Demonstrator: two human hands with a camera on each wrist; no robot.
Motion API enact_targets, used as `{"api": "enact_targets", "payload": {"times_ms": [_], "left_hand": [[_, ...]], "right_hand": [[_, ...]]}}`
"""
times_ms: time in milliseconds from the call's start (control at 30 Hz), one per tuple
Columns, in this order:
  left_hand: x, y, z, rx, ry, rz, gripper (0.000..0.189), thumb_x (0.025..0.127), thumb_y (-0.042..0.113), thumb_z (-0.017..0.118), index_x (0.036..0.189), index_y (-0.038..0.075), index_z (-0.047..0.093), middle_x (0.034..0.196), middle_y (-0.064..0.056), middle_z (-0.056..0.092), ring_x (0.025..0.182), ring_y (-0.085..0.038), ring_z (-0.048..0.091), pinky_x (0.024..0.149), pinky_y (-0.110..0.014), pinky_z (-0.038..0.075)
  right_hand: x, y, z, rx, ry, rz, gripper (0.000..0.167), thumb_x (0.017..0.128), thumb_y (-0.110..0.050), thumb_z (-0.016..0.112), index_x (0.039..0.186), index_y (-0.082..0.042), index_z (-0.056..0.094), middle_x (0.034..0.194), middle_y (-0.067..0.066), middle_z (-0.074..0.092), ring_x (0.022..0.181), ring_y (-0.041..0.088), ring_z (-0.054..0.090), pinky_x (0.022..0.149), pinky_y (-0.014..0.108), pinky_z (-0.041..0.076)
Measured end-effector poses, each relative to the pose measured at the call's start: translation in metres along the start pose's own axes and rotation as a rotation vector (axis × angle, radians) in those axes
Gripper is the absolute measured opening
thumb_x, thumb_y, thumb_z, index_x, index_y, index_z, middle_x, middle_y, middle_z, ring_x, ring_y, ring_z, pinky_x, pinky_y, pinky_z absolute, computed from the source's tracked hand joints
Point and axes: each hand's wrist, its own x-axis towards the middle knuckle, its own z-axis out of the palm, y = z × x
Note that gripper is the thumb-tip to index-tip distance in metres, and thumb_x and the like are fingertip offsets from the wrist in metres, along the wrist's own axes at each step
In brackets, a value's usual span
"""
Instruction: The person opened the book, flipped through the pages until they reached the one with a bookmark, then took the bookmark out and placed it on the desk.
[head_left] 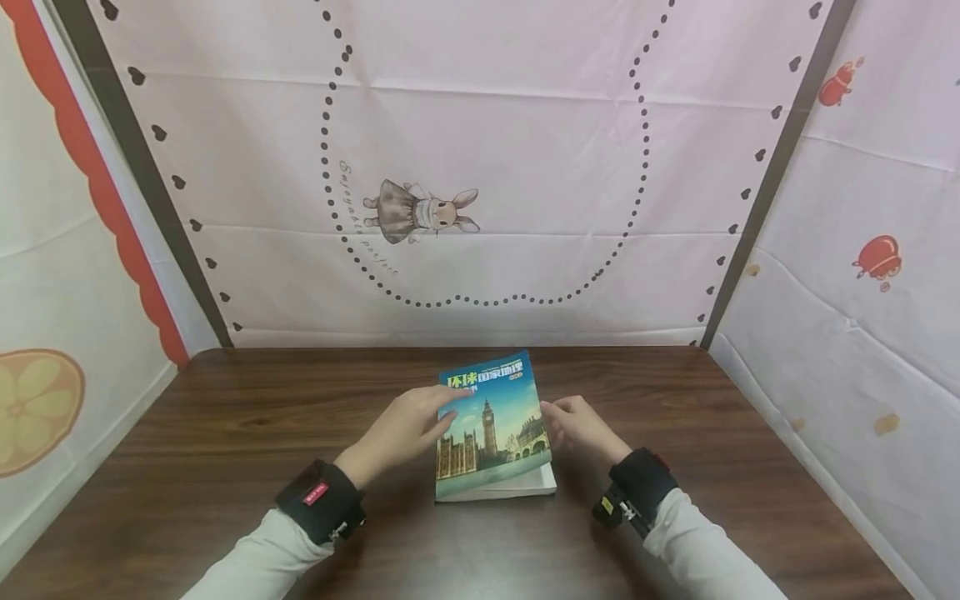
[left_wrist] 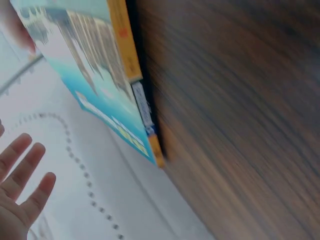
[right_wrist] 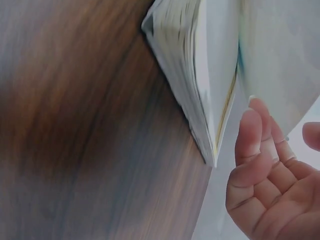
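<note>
A paperback book (head_left: 491,425) with a blue cover, showing a clock tower and Chinese title, lies face up on the wooden table. Its front cover (right_wrist: 282,55) is raised at the right side, baring a white page (right_wrist: 220,60) below. My right hand (head_left: 581,425) holds the raised cover by its right edge with bent fingers (right_wrist: 248,132). From the left, my left hand (head_left: 416,425) reaches over the cover, fingers extended near the title. In the left wrist view, the spread fingers of the left hand (left_wrist: 22,185) appear beside the book's spine (left_wrist: 131,60).
The brown wooden table (head_left: 300,400) reaches back to a pale fabric wall (head_left: 487,150) printed with a rabbit and dotted lines. More printed fabric stands at the left (head_left: 82,250) and right (head_left: 847,292). Black bands with cameras wrap both wrists.
</note>
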Motion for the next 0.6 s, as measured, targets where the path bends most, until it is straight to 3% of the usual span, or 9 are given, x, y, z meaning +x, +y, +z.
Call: {"api": "enact_targets", "payload": {"times_ms": [67, 133, 367, 433, 533, 600], "left_hand": [[0.001, 0.007, 0.001, 0.023, 0.009, 0.085, 0.036, 0.081, 0.003, 0.068, 0.116, 0.010, 0.064, 0.106, -0.003, 0.070, 0.087, -0.013, 0.066, 0.079, -0.029, 0.055], [0.003, 0.015, 0.002, 0.035, 0.012, 0.143, 0.035, 0.078, 0.003, 0.070, 0.112, 0.010, 0.066, 0.105, -0.003, 0.070, 0.093, -0.016, 0.067, 0.082, -0.030, 0.054], [0.012, 0.055, 0.012, -0.068, -0.039, 0.162, 0.033, 0.081, 0.015, 0.072, 0.114, 0.013, 0.066, 0.123, -0.010, 0.062, 0.113, -0.022, 0.060, 0.093, -0.037, 0.050], [0.017, 0.065, 0.016, -0.016, -0.003, 0.249, 0.034, 0.078, 0.015, 0.074, 0.111, 0.014, 0.067, 0.124, -0.010, 0.062, 0.115, -0.023, 0.058, 0.097, -0.036, 0.048], [0.024, 0.078, 0.021, 0.073, 0.087, 0.431, 0.031, 0.074, 0.012, 0.076, 0.104, 0.013, 0.069, 0.117, -0.007, 0.065, 0.113, -0.022, 0.059, 0.099, -0.032, 0.046], [0.026, 0.087, 0.023, 0.081, 0.109, 0.538, 0.026, 0.074, 0.009, 0.074, 0.100, 0.012, 0.069, 0.109, -0.004, 0.068, 0.107, -0.018, 0.061, 0.099, -0.027, 0.046]], "right_hand": [[0.000, -0.001, 0.004, 0.021, -0.019, -0.006, 0.036, 0.100, -0.022, 0.042, 0.074, 0.001, 0.053, 0.055, 0.000, 0.041, 0.048, 0.012, 0.041, 0.049, 0.025, 0.036], [0.001, -0.003, 0.008, 0.028, -0.015, 0.002, 0.034, 0.099, -0.020, 0.044, 0.070, -0.003, 0.049, 0.053, -0.003, 0.038, 0.046, 0.010, 0.035, 0.048, 0.024, 0.032], [0.007, -0.017, 0.015, 0.030, 0.076, -0.012, 0.031, 0.096, -0.013, 0.046, 0.068, -0.004, 0.052, 0.052, -0.003, 0.038, 0.046, 0.009, 0.032, 0.046, 0.023, 0.029], [0.008, -0.024, 0.016, 0.058, 0.089, -0.028, 0.031, 0.096, -0.013, 0.046, 0.067, -0.005, 0.052, 0.053, -0.002, 0.039, 0.048, 0.010, 0.034, 0.048, 0.023, 0.031], [0.009, -0.034, 0.019, 0.130, 0.096, -0.066, 0.033, 0.095, -0.012, 0.047, 0.063, -0.007, 0.047, 0.054, -0.002, 0.040, 0.050, 0.011, 0.037, 0.050, 0.023, 0.033], [0.010, -0.039, 0.022, 0.167, 0.091, -0.086, 0.033, 0.095, -0.012, 0.047, 0.063, -0.008, 0.045, 0.054, -0.002, 0.042, 0.052, 0.012, 0.041, 0.052, 0.023, 0.037]]}}
